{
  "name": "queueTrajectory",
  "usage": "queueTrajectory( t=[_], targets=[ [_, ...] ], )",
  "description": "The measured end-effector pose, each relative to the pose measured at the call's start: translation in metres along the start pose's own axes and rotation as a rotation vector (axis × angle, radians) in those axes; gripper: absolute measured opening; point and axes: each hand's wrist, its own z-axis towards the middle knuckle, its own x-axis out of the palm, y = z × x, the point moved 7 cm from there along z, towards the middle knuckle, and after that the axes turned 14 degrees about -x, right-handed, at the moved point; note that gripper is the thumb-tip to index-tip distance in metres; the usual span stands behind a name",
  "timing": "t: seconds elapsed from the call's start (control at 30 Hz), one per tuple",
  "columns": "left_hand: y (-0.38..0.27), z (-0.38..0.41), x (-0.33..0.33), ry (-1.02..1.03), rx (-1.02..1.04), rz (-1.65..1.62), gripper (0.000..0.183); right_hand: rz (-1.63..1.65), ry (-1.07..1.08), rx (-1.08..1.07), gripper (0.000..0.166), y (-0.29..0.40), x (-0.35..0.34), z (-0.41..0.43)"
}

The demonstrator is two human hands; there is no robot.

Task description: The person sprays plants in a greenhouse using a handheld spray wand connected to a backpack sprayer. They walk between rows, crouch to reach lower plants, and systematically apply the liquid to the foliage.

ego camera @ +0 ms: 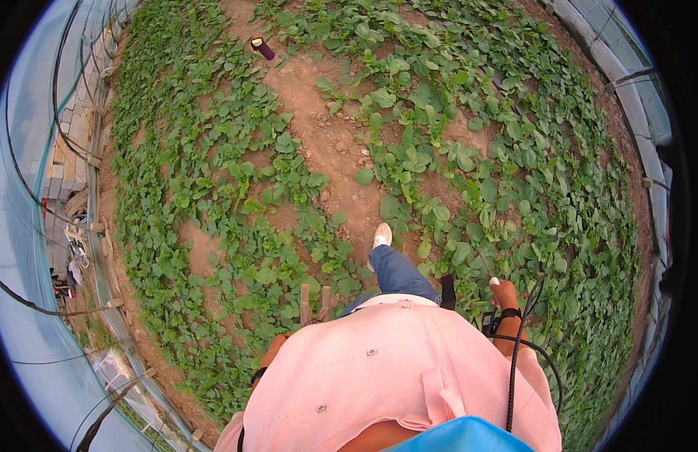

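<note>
At the lower right, my right hand (502,294) is closed around the pale end of a thin rod-like tool (484,261) that reaches in among the green leaves; its far end is lost in the foliage. Much of my left hand (274,346) is hidden behind the pink top, and its fingers cannot be made out. Close to it, two wooden legs or handles (305,302) stick up in front of my waist; whether the hand touches them cannot be told. Leafy crop plants (462,248) grow on both sides of me.
A bare soil path (326,135) runs ahead between the plants, with a dark bottle-like cylinder (263,48) at its far end. Plastic greenhouse sheeting (27,186) curves along both sides. Black cables (515,373) hang by my right arm. My shoe (383,234) is on the path.
</note>
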Motion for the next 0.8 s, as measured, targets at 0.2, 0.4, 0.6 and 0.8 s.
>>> queueTrajectory(
  t=[0.2, 0.4, 0.6, 0.8],
  targets=[
    [-0.048, 0.009, -0.069, -0.057, 0.02, 0.032, 0.036, 0.203, 0.054, 0.058, 0.034, 0.055, -0.013, 0.003],
    [-0.099, 0.007, -0.134, -0.021, -0.058, 0.067, 0.037, 0.399, -0.025, 0.106, 0.026, 0.073, -0.009, 0.008],
    [-0.138, 0.045, -0.179, -0.053, 0.117, 0.119, 0.043, 0.398, -0.024, 0.18, 0.027, 0.042, 0.018, -0.006],
    [-0.193, 0.072, -0.219, -0.062, 0.171, 0.158, 0.042, 0.446, -0.116, 0.271, 0.027, 0.038, 0.032, -0.032]
  ],
)
